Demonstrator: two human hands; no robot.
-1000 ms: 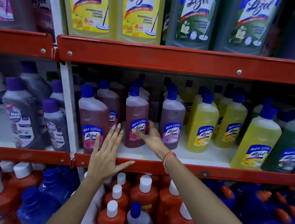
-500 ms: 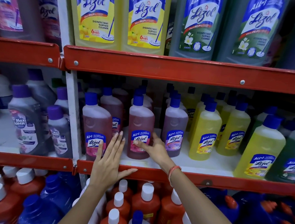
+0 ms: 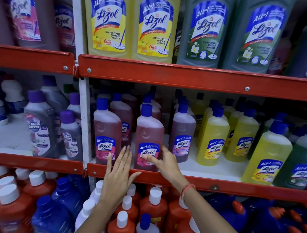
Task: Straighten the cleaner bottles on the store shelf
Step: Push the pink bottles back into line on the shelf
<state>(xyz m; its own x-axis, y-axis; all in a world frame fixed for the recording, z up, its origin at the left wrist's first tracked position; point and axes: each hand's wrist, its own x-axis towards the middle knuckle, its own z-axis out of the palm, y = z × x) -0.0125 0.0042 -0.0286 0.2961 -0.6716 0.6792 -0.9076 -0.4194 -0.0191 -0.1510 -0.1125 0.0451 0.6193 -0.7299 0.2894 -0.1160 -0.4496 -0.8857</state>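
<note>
Reaching into middle red metal shelf point(image 3: 164, 178): right hand point(image 3: 164, 162) cups lower right flank of pink translucent cleaner bottle with blue cap point(image 3: 148, 133), thumb across its label, fingers loosely curled around back, not clamped. Left hand point(image 3: 118, 173) flat and spread, fingertips point(image 3: 125, 148) near bottle's left edge, contact unclear, palm over shelf lip. Bottle upright at shelf front, long axis vertical, between both hands, just ahead of both. Right hand nearer. Neighbouring pink bottle point(image 3: 106, 130) stands just left. Next move likely small twist to face label front.
</note>
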